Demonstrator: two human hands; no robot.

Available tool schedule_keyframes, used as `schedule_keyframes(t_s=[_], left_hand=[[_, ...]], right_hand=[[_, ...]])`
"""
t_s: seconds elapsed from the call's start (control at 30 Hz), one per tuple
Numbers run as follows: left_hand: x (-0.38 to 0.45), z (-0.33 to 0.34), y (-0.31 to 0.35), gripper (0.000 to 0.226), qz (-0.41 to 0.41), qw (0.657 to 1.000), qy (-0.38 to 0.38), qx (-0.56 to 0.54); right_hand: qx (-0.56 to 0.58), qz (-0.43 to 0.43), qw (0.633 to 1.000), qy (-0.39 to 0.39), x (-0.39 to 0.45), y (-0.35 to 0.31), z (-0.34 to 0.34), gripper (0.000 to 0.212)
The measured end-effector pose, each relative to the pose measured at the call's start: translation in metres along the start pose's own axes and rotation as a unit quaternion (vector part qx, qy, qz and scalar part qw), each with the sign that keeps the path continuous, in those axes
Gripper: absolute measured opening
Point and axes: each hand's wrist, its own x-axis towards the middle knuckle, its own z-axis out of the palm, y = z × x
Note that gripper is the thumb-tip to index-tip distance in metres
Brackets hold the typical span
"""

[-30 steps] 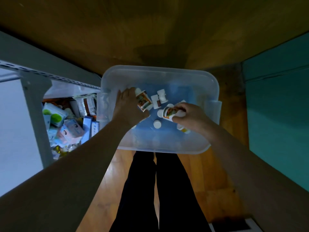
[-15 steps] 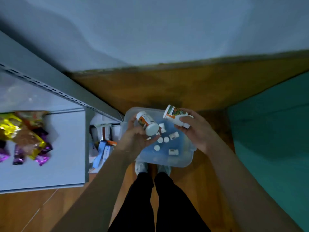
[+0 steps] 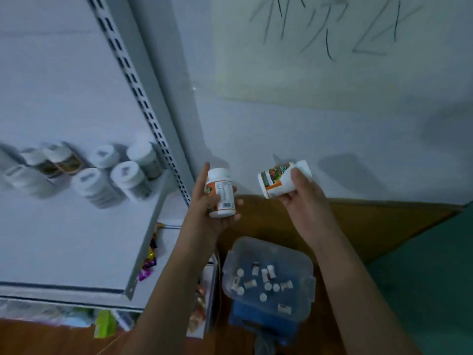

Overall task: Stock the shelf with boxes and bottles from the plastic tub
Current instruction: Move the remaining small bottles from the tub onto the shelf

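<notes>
My left hand (image 3: 204,211) grips a white bottle with an orange label (image 3: 222,193), held upright just right of the shelf's slotted post. My right hand (image 3: 304,193) holds a second white bottle with an orange and green label (image 3: 276,179), tilted on its side. Both are raised well above the clear plastic tub (image 3: 304,267), which sits on the floor below with several small white bottles (image 3: 266,280) lying in it. On the white shelf (image 3: 76,239) to the left stand several white-capped bottles (image 3: 128,175), blurred.
A grey slotted upright (image 3: 143,103) and a white wall with scrawled marks rise behind my hands. Lower shelves hold coloured packets (image 3: 148,262) and a green box (image 3: 103,326). The floor is wooden; a teal surface (image 3: 422,265) lies at the right.
Both hands lifted a bottle each out of the tub and rose to shelf height. My view swung up from the tub to the shelf and the wall.
</notes>
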Motion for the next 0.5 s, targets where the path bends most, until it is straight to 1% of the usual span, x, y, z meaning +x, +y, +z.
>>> schedule_keyframes(t_s=[0.1,0.17,0.23,0.3,0.4,0.5], left_hand=[[-0.042,-0.019,0.051,0.077,0.064,0.997,0.006,0.032],[-0.075,-0.039,0.083,0.074,0.099,0.993,0.023,0.061],[-0.113,-0.062,0.112,0.071,0.131,0.986,0.050,0.093],[-0.150,-0.088,0.138,0.072,0.157,0.977,0.086,0.120],[-0.202,-0.130,0.170,0.073,0.180,0.963,0.139,0.143],[-0.251,-0.170,0.197,0.069,0.192,0.949,0.183,0.169]], right_hand=[[-0.063,-0.041,0.997,-0.015,-0.025,0.002,0.058,0.017],[-0.087,-0.068,0.993,-0.042,-0.043,0.012,0.099,0.024],[-0.086,-0.071,0.992,-0.066,-0.062,0.026,0.142,0.021],[-0.117,-0.076,0.987,-0.073,-0.080,0.041,0.187,0.015],[-0.153,-0.075,0.981,-0.089,-0.100,0.072,0.250,0.020],[-0.140,-0.031,0.978,-0.148,-0.117,0.105,0.306,0.035]])
